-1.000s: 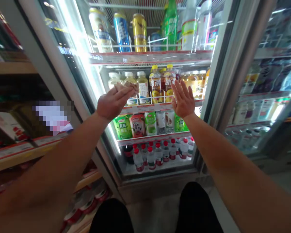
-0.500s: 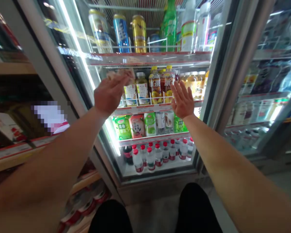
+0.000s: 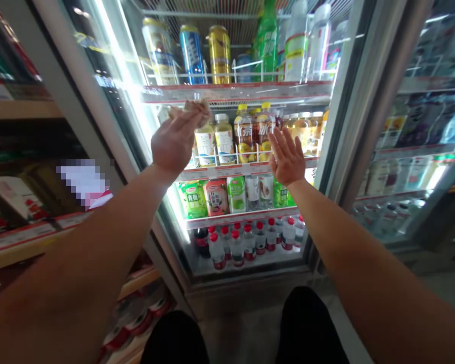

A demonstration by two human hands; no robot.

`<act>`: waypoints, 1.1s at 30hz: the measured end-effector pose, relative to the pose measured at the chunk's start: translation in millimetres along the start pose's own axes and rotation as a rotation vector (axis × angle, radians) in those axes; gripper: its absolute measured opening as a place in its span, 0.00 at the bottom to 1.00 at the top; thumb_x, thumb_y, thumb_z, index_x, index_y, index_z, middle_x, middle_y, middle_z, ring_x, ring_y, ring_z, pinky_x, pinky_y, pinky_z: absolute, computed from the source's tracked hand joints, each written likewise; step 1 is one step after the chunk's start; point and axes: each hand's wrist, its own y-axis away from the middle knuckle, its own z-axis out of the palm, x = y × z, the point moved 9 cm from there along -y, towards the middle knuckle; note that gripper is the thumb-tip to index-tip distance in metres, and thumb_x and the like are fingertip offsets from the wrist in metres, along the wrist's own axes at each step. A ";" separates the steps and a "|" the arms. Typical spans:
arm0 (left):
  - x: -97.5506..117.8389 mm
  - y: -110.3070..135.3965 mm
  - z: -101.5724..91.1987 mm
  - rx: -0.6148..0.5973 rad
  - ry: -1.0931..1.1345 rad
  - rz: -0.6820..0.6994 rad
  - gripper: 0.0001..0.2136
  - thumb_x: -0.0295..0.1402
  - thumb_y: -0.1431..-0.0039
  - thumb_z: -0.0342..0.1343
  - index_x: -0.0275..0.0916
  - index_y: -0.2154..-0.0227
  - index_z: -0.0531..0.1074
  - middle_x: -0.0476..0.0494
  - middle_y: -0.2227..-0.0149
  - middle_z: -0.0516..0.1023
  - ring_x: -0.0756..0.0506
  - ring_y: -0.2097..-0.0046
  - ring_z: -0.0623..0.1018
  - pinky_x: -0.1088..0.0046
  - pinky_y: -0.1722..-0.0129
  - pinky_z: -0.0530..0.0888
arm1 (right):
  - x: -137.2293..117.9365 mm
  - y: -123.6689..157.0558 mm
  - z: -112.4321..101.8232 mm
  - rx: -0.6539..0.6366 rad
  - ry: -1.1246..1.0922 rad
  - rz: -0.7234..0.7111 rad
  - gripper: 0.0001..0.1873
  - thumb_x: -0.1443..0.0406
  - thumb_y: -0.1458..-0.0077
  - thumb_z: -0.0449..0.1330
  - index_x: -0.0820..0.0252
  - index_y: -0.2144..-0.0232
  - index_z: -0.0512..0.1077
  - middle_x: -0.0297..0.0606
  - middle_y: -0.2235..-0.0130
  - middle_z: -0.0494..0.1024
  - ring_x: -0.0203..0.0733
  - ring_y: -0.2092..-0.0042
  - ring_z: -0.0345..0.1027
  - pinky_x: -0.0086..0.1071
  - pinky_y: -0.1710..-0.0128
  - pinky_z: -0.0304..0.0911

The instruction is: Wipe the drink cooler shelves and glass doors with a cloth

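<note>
My left hand (image 3: 173, 141) is raised in front of the drinks fridge and pinches a crumpled beige cloth (image 3: 194, 107) just under the upper shelf's front rail (image 3: 235, 92). My right hand (image 3: 286, 155) is flat, fingers spread and pointing up, level with the second shelf's bottles; whether it touches the glass I cannot tell. Behind the cloth stand pale tea bottles (image 3: 214, 137), with amber yellow-capped bottles (image 3: 254, 132) to their right.
Cans (image 3: 191, 53) and a green bottle (image 3: 266, 40) fill the top shelf. Green and pink cartons (image 3: 207, 197) sit lower, red-capped water bottles (image 3: 246, 242) at the bottom. Wooden shelves (image 3: 18, 108) stand at left, another glass-door fridge (image 3: 420, 126) at right. My dark-trousered knees (image 3: 307, 323) are below.
My left hand with the cloth has risen from the second shelf's bottles up to the underside of the upper shelf rail. My right hand has stayed in place.
</note>
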 end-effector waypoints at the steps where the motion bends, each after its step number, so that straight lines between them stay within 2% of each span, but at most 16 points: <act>1: 2.5 1.1 -0.2 0.012 -0.005 0.004 0.18 0.29 0.29 0.47 0.44 0.39 0.68 0.53 0.40 0.74 0.45 0.48 0.78 0.63 0.53 0.80 | 0.2 0.1 0.4 0.003 0.002 -0.003 0.33 0.61 0.32 0.42 0.51 0.28 0.44 0.34 0.28 0.55 0.49 0.27 0.40 0.55 0.28 0.42; 3: 15.5 7.7 4.7 -0.027 0.008 0.084 0.18 0.28 0.29 0.48 0.46 0.40 0.70 0.52 0.41 0.76 0.43 0.48 0.78 0.64 0.56 0.80 | 0.6 0.1 1.4 0.006 0.003 -0.006 0.33 0.61 0.32 0.42 0.52 0.28 0.44 0.34 0.28 0.55 0.49 0.27 0.41 0.55 0.28 0.42; 5: 31.0 16.3 12.6 -0.126 0.075 0.220 0.19 0.27 0.30 0.48 0.51 0.41 0.71 0.53 0.43 0.77 0.43 0.49 0.79 0.66 0.62 0.79 | 0.6 0.0 1.7 0.010 0.002 -0.010 0.33 0.62 0.33 0.43 0.52 0.28 0.44 0.35 0.29 0.55 0.49 0.27 0.41 0.56 0.29 0.42; 7: 36.9 19.8 16.6 -0.207 0.130 0.315 0.20 0.26 0.30 0.47 0.55 0.42 0.71 0.54 0.44 0.78 0.43 0.49 0.79 0.68 0.64 0.79 | 0.7 0.0 1.7 0.009 0.000 -0.007 0.33 0.62 0.33 0.43 0.51 0.28 0.44 0.34 0.29 0.55 0.49 0.27 0.41 0.56 0.29 0.43; 9: 28.8 14.3 14.3 -0.202 0.118 0.297 0.20 0.26 0.29 0.47 0.53 0.41 0.70 0.53 0.42 0.76 0.42 0.48 0.78 0.67 0.63 0.79 | 0.6 0.0 1.4 0.005 -0.005 -0.003 0.33 0.62 0.33 0.43 0.51 0.28 0.43 0.34 0.28 0.55 0.50 0.27 0.41 0.56 0.29 0.43; 13: 14.3 7.2 6.1 -0.076 0.050 0.152 0.19 0.28 0.28 0.46 0.46 0.38 0.67 0.49 0.39 0.73 0.41 0.46 0.77 0.64 0.60 0.79 | 0.4 0.0 0.8 -0.003 -0.016 0.002 0.33 0.62 0.33 0.42 0.51 0.28 0.43 0.34 0.28 0.54 0.50 0.27 0.41 0.56 0.29 0.42; 15: 25.5 13.8 10.1 -0.089 0.053 0.202 0.20 0.26 0.30 0.48 0.47 0.38 0.67 0.49 0.40 0.75 0.41 0.47 0.78 0.65 0.61 0.79 | 0.2 -0.3 0.4 0.001 -0.017 -0.001 0.33 0.62 0.33 0.43 0.51 0.28 0.45 0.34 0.28 0.55 0.49 0.27 0.41 0.55 0.28 0.42; 17: 42.7 21.4 17.8 -0.162 0.065 0.338 0.21 0.25 0.31 0.48 0.49 0.40 0.69 0.52 0.42 0.76 0.42 0.50 0.79 0.66 0.64 0.79 | 0.0 -0.5 0.0 0.009 -0.014 -0.005 0.32 0.62 0.33 0.43 0.52 0.28 0.46 0.35 0.29 0.55 0.49 0.27 0.42 0.54 0.28 0.42; 19: 47.2 20.0 21.0 -0.202 0.061 0.389 0.22 0.24 0.31 0.47 0.51 0.39 0.68 0.54 0.41 0.75 0.42 0.51 0.79 0.66 0.65 0.79 | 0.2 -0.6 0.2 0.007 -0.012 -0.005 0.32 0.62 0.33 0.43 0.53 0.29 0.48 0.36 0.29 0.55 0.49 0.27 0.42 0.54 0.28 0.42; 24: 16.3 -6.3 8.5 -0.059 -0.018 0.062 0.20 0.29 0.28 0.45 0.49 0.37 0.65 0.55 0.39 0.73 0.42 0.47 0.77 0.62 0.56 0.80 | 0.7 -0.2 0.8 -0.012 -0.025 0.010 0.31 0.61 0.32 0.41 0.54 0.29 0.48 0.34 0.28 0.53 0.49 0.27 0.40 0.54 0.28 0.41; 26: 25.9 -2.7 9.3 -0.054 -0.020 0.092 0.20 0.29 0.28 0.44 0.48 0.38 0.66 0.53 0.40 0.74 0.41 0.46 0.77 0.62 0.58 0.80 | 1.0 -0.2 0.1 -0.009 -0.033 0.019 0.31 0.60 0.32 0.40 0.52 0.29 0.50 0.30 0.28 0.54 0.50 0.27 0.41 0.52 0.27 0.40; 30: 56.9 11.9 22.5 -0.215 0.044 0.342 0.21 0.26 0.30 0.44 0.52 0.41 0.70 0.55 0.43 0.77 0.43 0.52 0.80 0.65 0.68 0.79 | 0.6 -0.8 -0.3 -0.012 -0.043 0.022 0.31 0.61 0.33 0.40 0.51 0.29 0.50 0.30 0.29 0.55 0.50 0.27 0.42 0.52 0.27 0.41; 31: 55.8 10.0 23.6 -0.240 0.062 0.349 0.21 0.26 0.30 0.44 0.52 0.41 0.70 0.56 0.43 0.76 0.44 0.52 0.79 0.66 0.67 0.78 | 0.3 -0.9 -0.2 -0.013 -0.041 0.019 0.31 0.61 0.33 0.41 0.52 0.29 0.49 0.32 0.29 0.55 0.49 0.27 0.42 0.54 0.28 0.41; 33: 39.7 -3.0 21.1 -0.218 0.071 0.242 0.20 0.29 0.28 0.43 0.52 0.39 0.67 0.57 0.41 0.75 0.46 0.49 0.77 0.67 0.63 0.78 | -0.1 -0.9 -0.2 -0.012 -0.034 0.011 0.32 0.62 0.33 0.42 0.52 0.28 0.46 0.34 0.28 0.55 0.49 0.27 0.41 0.55 0.28 0.41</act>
